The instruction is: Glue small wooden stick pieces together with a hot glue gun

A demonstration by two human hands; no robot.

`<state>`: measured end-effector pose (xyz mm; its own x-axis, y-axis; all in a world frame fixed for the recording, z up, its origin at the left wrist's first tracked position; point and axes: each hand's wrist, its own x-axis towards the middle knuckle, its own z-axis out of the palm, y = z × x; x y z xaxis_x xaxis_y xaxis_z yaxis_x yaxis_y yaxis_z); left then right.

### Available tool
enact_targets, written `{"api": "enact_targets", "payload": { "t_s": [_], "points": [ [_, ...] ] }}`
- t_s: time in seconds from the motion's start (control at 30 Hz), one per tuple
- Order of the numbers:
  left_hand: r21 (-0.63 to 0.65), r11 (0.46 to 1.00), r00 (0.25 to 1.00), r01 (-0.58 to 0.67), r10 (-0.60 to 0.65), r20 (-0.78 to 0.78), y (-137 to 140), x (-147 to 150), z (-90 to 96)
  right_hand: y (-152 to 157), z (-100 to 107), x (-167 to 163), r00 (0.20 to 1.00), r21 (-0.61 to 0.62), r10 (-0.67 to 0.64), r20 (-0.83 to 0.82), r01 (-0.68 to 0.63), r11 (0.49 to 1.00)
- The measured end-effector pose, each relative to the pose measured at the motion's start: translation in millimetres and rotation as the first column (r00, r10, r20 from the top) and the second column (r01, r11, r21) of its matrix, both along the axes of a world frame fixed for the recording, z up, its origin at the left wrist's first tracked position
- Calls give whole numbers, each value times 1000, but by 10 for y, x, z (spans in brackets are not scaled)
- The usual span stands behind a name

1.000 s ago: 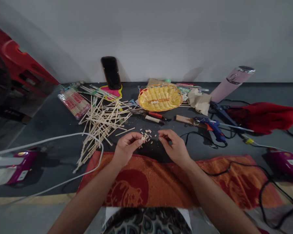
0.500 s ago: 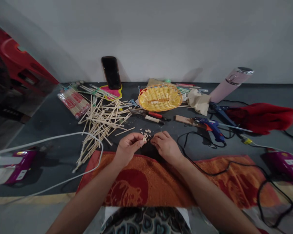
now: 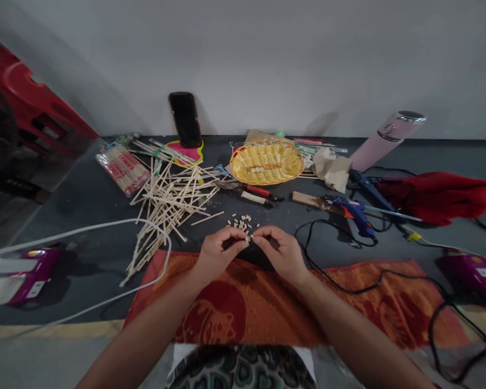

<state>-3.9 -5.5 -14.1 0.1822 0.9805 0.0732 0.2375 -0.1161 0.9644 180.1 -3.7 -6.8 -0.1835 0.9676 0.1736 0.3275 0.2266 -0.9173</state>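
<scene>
My left hand (image 3: 220,251) is closed in a pinch, thumb against forefinger, on a small cut piece of wooden stick (image 3: 248,238). Facing it, my right hand (image 3: 282,253) pinches too, its fingertips almost touching the left ones; a tiny pale piece shows at their tip. Just beyond the fingers lies a scatter of short cut stick pieces (image 3: 243,221) on the dark table (image 3: 85,210). Both forearms reach over an orange-red towel (image 3: 263,310). A pair of cutters (image 3: 253,198) with red and pale handles rests behind the pieces.
Left of the hands spreads a heap of thin wooden sticks (image 3: 166,197). A yellow woven basket (image 3: 267,175) stands at the back. To the right are a blue glue gun (image 3: 358,216), its black cord, a pink flask (image 3: 383,143) and a red cloth (image 3: 445,197). A phone (image 3: 185,120) leans on the wall.
Both hands have come together, thumbs and fingertips meeting closer to my body. More of the small stick pieces show on the table beyond them.
</scene>
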Motion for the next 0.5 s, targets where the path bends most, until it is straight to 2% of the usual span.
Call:
{"api": "enact_targets", "payload": {
  "t_s": [0.27,0.5],
  "points": [
    [84,996,998,10,-5,-64,-15,8,24,-19,-25,-15,997,157,17,69,-28,987],
    [122,992,995,10,2,-96,-20,11,58,-27,-46,2,996,207,61,71,-75,975]
  ]
}}
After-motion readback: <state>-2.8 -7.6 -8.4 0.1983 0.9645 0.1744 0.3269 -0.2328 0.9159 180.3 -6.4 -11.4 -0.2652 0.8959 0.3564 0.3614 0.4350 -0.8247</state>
